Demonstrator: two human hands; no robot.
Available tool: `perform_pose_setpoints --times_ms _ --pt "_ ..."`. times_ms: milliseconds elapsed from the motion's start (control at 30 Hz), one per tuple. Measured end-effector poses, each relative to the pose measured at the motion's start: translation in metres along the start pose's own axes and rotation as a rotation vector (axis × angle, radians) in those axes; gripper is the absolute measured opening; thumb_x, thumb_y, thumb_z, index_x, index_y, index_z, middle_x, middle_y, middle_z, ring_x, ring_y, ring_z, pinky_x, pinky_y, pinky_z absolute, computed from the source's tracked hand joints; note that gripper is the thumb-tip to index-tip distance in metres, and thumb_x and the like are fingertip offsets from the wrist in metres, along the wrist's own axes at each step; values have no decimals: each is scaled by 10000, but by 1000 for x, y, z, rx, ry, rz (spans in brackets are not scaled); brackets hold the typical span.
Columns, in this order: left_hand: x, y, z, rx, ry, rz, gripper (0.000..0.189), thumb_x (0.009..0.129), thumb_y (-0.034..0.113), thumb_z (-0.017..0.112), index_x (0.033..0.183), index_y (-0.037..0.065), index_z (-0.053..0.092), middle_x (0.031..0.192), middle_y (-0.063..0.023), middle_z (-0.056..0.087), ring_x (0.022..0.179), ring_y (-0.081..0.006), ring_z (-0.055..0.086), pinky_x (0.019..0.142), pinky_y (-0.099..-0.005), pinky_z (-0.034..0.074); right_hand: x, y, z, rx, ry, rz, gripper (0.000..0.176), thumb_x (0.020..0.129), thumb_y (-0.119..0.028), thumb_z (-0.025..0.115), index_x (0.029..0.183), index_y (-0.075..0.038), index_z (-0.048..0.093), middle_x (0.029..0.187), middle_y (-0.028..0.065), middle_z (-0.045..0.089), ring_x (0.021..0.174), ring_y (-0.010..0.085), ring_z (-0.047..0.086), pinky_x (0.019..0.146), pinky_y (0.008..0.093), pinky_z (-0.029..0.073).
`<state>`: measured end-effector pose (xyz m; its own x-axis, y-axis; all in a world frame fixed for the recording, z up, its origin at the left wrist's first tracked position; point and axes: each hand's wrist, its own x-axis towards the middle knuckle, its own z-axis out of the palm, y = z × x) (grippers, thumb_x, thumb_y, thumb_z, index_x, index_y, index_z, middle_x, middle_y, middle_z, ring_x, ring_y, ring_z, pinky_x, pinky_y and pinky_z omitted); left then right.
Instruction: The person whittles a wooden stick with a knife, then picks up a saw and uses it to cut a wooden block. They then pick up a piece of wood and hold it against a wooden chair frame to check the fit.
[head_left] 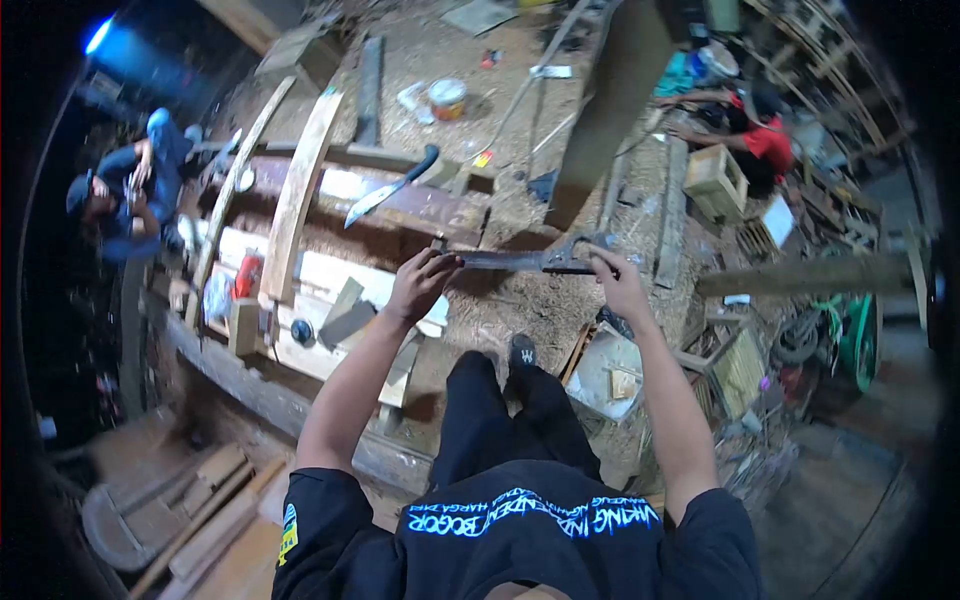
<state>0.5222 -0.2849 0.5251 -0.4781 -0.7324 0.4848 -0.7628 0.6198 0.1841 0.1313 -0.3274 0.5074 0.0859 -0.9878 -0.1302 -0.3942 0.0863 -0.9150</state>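
A long grey metal bar tool (505,261), with a dark framed part near its right end, is held level in front of me; its exact kind I cannot tell. My left hand (422,285) is closed around the left end. At the other end, my right hand (620,278) grips it with curled fingers. Just beyond my left hand, a bright blade with a black handle (390,186) rests across a brownish beam (420,212). Sawdust covers the ground beneath the tool.
Long planks (303,195) lie across the work area at left. A tub (447,99) stands on the sawdust ahead. One person (140,190) sits far left; another in red (768,148) is low at the right near a wooden box (716,183). A thick post (810,275) juts in from the right.
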Motion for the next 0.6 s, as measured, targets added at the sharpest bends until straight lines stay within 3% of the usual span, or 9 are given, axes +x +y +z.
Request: perform_pose_setpoints --times_ms 67,100,233,400,467,500,600 --pt "28 11 -5 -40 -1 108 251 757 136 756 1000 74 750 1058 -55 711 979 -239 660 804 -348 573 -45 -23 -36 -249 -44 -165 393 919 -114 712 1304 -58 659 1042 149 692 985 221 661 848 329 515" --pt "43 21 -10 -115 -18 132 307 735 18 690 1036 59 735 1073 -76 718 967 -258 678 790 -359 585 -67 -26 -50 -249 14 -279 468 875 -42 706 1336 -86 639 1117 171 685 978 252 664 846 339 516" --pt "82 58 5 -170 -55 288 264 790 30 690 1050 57 730 1065 -84 722 953 -270 676 788 -374 579 -147 -18 -86 -157 195 -21 563 797 72 649 1327 -119 650 1142 196 692 1023 294 667 917 345 504" --pt "109 116 14 -285 -106 436 209 827 49 691 1029 78 731 1033 -69 714 948 -258 674 795 -372 567 -248 -14 -91 -111 431 105 532 807 52 654 1315 -107 655 1175 219 696 1091 332 665 955 375 497" --pt "111 143 20 -329 -156 463 207 822 63 701 1024 98 731 1013 -63 705 940 -254 672 807 -372 562 -289 6 -86 -230 606 3 502 808 41 728 1284 -113 677 1094 192 736 963 256 727 853 339 541" --pt "110 158 22 -335 -172 486 207 820 70 706 1021 112 729 1005 -59 700 936 -255 666 806 -393 558 -313 6 -88 -95 571 88 487 845 10 661 1314 -120 657 1146 226 703 1056 332 680 941 374 505" --pt "114 209 29 -339 -171 604 204 818 101 722 1017 142 736 1018 -22 690 944 -242 653 773 -369 568 -381 2 -87 -56 693 232 490 836 19 644 1305 -121 664 1146 218 706 1054 339 685 933 372 509"
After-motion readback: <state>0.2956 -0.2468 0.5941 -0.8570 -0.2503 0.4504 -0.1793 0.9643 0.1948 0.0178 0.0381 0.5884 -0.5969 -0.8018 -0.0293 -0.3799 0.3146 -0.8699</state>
